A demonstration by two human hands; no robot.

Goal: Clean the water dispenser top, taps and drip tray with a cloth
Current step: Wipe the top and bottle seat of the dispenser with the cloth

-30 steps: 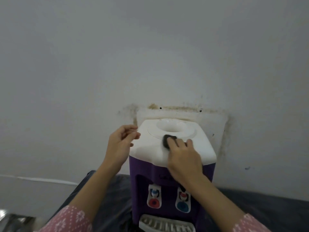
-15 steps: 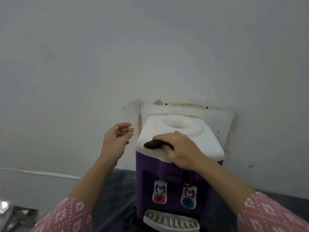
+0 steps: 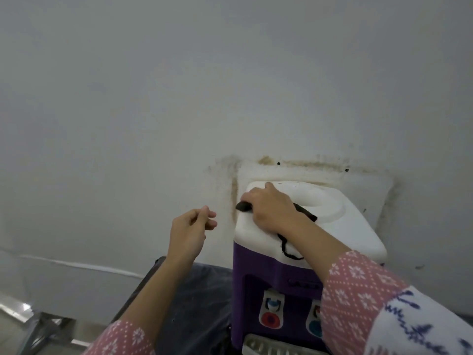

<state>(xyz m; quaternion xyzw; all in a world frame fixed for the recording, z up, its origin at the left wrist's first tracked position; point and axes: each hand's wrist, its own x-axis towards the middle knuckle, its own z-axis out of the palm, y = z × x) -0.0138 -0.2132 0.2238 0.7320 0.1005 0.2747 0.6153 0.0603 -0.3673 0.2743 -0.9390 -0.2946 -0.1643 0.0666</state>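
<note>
Dark cloth (image 3: 244, 206) is gripped under curled fingers of R hand (image 3: 271, 210) at the left edge of dispenser top (image 3: 340, 226), prob. for wiping pressure; L hand (image 3: 189, 230) is held apart, loosely curled, w/ nothing held.

No text, brand, number or sign can be read here. The purple front of the water dispenser (image 3: 279, 275) carries a small dark strip of marks just above the taps — possibly lettering, but too blurred to make out. Below that strip, the left tap (image 3: 271, 312) has a red disc and the right tap (image 3: 315, 326) a blue one — colour marks only, no words.
</note>
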